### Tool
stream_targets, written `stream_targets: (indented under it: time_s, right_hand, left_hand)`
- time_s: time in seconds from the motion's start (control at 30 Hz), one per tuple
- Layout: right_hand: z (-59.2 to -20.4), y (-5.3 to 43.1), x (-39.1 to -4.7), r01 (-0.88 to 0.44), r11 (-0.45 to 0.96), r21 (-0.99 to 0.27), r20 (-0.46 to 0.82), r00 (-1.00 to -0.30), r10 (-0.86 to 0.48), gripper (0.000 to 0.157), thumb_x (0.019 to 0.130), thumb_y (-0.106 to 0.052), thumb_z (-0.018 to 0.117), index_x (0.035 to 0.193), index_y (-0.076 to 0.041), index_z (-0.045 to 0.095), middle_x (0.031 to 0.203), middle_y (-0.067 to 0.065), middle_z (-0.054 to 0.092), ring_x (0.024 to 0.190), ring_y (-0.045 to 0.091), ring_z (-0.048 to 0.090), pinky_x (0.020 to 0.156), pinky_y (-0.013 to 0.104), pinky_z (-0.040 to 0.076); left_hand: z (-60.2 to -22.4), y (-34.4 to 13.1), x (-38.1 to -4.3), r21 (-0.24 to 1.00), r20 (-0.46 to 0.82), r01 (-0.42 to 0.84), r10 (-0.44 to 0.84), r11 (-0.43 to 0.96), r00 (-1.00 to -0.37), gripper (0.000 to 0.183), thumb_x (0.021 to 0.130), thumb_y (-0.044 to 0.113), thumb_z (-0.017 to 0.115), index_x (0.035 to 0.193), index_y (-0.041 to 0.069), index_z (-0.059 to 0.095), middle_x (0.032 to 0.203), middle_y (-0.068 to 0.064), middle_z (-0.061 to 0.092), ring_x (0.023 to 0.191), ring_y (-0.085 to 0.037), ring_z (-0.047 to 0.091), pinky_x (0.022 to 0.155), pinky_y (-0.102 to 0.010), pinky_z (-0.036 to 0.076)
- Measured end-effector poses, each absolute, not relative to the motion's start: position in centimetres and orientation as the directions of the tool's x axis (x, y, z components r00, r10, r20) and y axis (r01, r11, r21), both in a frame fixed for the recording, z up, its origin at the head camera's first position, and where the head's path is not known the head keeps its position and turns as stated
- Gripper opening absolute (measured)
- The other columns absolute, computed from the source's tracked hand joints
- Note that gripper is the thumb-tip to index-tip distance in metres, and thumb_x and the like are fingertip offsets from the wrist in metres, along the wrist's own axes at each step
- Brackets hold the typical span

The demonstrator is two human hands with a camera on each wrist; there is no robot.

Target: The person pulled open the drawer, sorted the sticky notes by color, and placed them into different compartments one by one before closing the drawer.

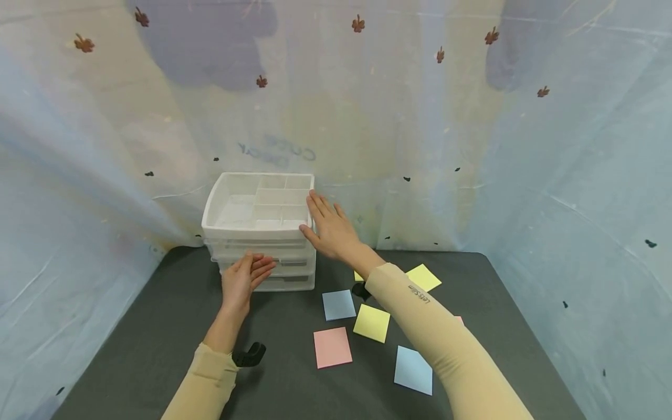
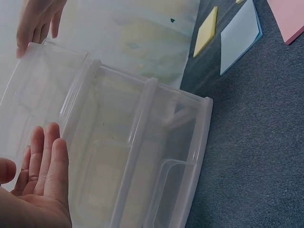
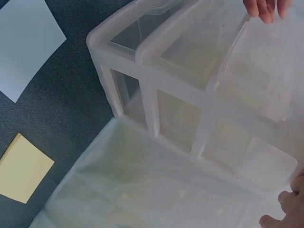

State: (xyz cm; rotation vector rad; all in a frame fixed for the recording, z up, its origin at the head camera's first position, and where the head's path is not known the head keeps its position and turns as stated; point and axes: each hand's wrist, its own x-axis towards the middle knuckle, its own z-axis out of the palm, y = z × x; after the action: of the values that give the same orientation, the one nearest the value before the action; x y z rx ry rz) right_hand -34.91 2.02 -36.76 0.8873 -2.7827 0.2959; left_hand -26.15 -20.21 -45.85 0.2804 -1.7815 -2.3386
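A white plastic drawer unit [image 1: 257,234] with clear drawers and a divided top tray stands at the back left of the dark table. My right hand [image 1: 333,232] lies along the tray's right edge, fingers straight and thumb spread toward the front rim. In front of the clear drawers is my left hand [image 1: 242,283], palm turned inward and fingers extended, with nothing in it. The left wrist view shows those left fingers [image 2: 57,166] close to the upper drawer front; contact is unclear. From the right wrist, only part of the right hand [image 3: 287,204] shows at the unit's corner.
To the right of the unit lie sticky note pads: a blue pad [image 1: 338,305], a yellow pad [image 1: 371,323], a pink pad [image 1: 333,347], and others partly under the right arm. A patterned curtain [image 1: 388,134] hangs behind and at both sides of the table.
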Motion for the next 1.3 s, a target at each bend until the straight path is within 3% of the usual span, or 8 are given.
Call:
stream_targets:
  time_s: [1.3]
  right_hand:
    - [-37.0,2.1,-35.1,-0.601,0.788,-0.134,0.275,-0.786,-0.553,0.077,0.111,-0.051,0.038,0.168,-0.009,0.01,0.176,0.003,0.001,0.161,0.022,0.006,0.131,0.049,0.011]
  left_hand:
    - [-46.5,-22.0,-21.2,0.987,0.045,0.071,-0.181,-0.142,-0.982,0.057,0.111,0.038,0.049,0.132,-0.014,0.058,0.106,-0.003,0.079,0.098,-0.014,0.077,0.09,-0.031,0.062]
